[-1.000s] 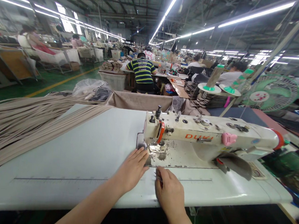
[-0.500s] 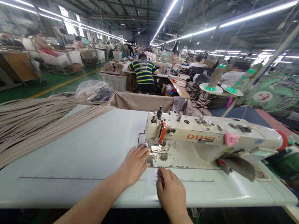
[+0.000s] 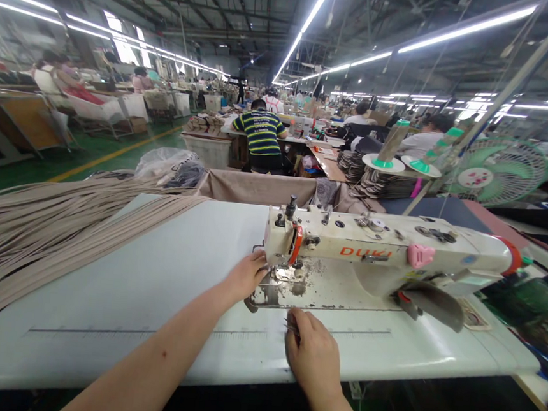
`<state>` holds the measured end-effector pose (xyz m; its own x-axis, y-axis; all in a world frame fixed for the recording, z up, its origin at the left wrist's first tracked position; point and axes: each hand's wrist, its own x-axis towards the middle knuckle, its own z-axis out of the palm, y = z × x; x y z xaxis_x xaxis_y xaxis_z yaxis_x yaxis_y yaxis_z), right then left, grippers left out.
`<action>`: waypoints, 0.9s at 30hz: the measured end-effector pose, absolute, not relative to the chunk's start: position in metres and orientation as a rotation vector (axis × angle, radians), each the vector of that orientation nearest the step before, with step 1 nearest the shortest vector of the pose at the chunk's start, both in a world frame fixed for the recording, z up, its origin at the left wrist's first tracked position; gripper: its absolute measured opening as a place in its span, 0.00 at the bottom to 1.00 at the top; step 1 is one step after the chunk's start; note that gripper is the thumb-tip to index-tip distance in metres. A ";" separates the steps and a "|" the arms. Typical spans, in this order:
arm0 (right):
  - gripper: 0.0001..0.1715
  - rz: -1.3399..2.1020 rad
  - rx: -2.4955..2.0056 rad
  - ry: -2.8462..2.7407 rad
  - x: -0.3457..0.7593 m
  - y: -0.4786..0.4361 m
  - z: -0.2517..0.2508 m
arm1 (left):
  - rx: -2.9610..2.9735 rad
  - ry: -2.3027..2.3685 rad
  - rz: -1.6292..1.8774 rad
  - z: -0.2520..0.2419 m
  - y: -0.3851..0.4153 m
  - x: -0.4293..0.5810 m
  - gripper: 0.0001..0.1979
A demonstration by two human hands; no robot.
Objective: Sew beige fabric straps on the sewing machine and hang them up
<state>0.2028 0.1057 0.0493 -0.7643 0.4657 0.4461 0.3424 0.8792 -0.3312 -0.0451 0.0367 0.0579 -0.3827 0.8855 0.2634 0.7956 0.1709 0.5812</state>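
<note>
A sewing machine (image 3: 337,249) stands on the pale table, its needle area and metal plate (image 3: 286,274) near the centre. My left hand (image 3: 245,276) reaches in from the left beside the machine head, fingers stretched out. Its fingertips are partly hidden by the head, and what they touch there cannot be made out. My right hand (image 3: 315,350) rests on the table in front of the machine bed, closed round small metal thread snips (image 3: 290,325). Only their thin tips show; the rest is hidden in the fingers.
Long beige fabric strips (image 3: 60,231) lie in a heap over the table's left side. Behind the table stands a cloth-lined bin (image 3: 261,187). Thread cones (image 3: 389,148) and a green fan (image 3: 498,171) are at the right. A co-worker in a striped shirt (image 3: 261,134) sits ahead.
My left hand has moved forward and slightly left, from the plate's front left corner to beside the machine head. My right hand stays in place with the snips. The view has shifted slightly.
</note>
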 end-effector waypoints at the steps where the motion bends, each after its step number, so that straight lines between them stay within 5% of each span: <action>1: 0.18 0.307 -0.579 -2.503 0.203 0.106 0.049 | 1.676 2.282 0.997 0.058 0.042 -0.050 0.17; 27: 0.17 0.307 -0.583 -2.478 0.203 0.106 0.046 | 1.888 2.252 0.890 0.065 0.050 -0.070 0.12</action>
